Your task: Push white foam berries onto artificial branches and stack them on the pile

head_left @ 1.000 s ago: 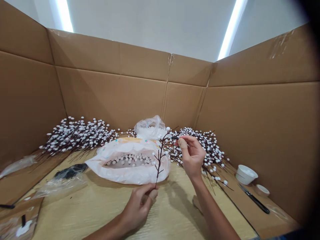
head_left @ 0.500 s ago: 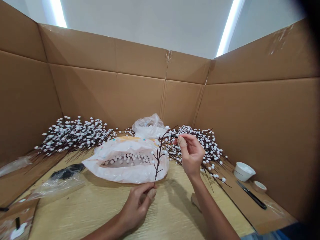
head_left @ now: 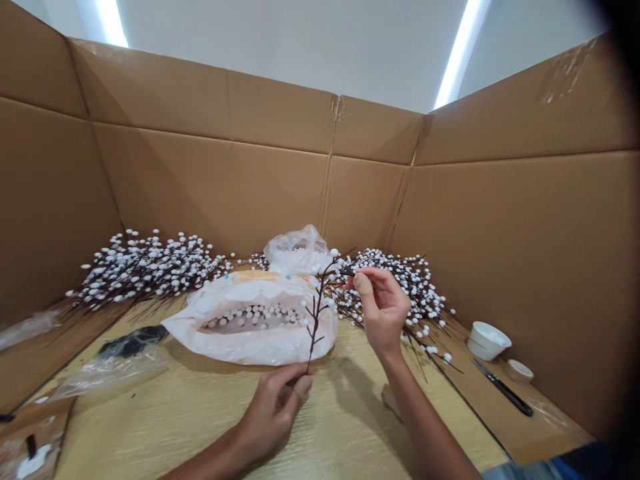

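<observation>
My left hand (head_left: 275, 407) pinches the bottom of a thin dark brown artificial twig (head_left: 316, 313), which stands nearly upright with a few white berries on its side shoots. Close to the twig's upper part, my right hand (head_left: 383, 303) is closed around a slim black tool (head_left: 347, 272); its exact kind is too small to make out. Tan tape wraps both thumbs. Behind the twig lies a white plastic bag (head_left: 250, 350), its mouth open on many white berries (head_left: 255, 315).
Berry branches lie in heaps at left (head_left: 145, 267) and right (head_left: 415, 287), with a clear bag (head_left: 297, 250) between. On the right are a white cup (head_left: 489, 341), a tape roll (head_left: 520, 371) and black-handled snips (head_left: 505, 390). A dark plastic packet (head_left: 133, 341) lies left. Cardboard walls (head_left: 210, 180) surround the table.
The camera view has shifted very slightly. Both hands, the twig and the black tool stay in nearly the same place.
</observation>
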`<action>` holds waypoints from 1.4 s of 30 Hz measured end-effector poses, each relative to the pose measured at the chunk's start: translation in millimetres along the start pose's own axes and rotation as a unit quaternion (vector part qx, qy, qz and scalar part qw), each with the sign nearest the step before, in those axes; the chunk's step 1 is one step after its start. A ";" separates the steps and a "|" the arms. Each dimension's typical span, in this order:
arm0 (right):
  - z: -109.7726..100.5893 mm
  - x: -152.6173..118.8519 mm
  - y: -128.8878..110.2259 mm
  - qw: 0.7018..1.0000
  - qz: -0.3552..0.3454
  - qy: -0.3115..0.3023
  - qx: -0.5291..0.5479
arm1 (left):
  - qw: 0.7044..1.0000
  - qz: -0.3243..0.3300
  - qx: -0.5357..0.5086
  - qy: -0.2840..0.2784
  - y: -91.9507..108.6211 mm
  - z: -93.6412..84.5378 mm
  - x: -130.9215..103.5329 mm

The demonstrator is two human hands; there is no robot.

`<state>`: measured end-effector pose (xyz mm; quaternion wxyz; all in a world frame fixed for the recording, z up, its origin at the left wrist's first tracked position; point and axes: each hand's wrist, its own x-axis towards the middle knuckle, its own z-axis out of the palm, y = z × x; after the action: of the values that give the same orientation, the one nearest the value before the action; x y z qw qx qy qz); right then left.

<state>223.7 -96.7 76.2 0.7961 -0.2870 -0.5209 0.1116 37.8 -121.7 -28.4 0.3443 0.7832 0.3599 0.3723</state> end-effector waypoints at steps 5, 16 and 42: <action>-0.2 0.5 -1.2 1.000 -0.009 0.010 -0.005 | 1.000 0.006 0.006 0.004 0.1 0.3 1.0; -1.0 1.9 1.4 1.000 0.000 0.015 -0.016 | 1.000 0.007 0.010 0.006 1.7 -0.4 0.3; -25.6 21.0 -14.2 0.991 -0.061 0.109 0.039 | 0.999 0.028 0.031 -0.015 1.4 0.8 -0.1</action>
<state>254.0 -106.9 92.9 0.8642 -0.2337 -0.4428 0.0507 38.8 -122.7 -27.7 0.3144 0.8088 0.3440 0.3587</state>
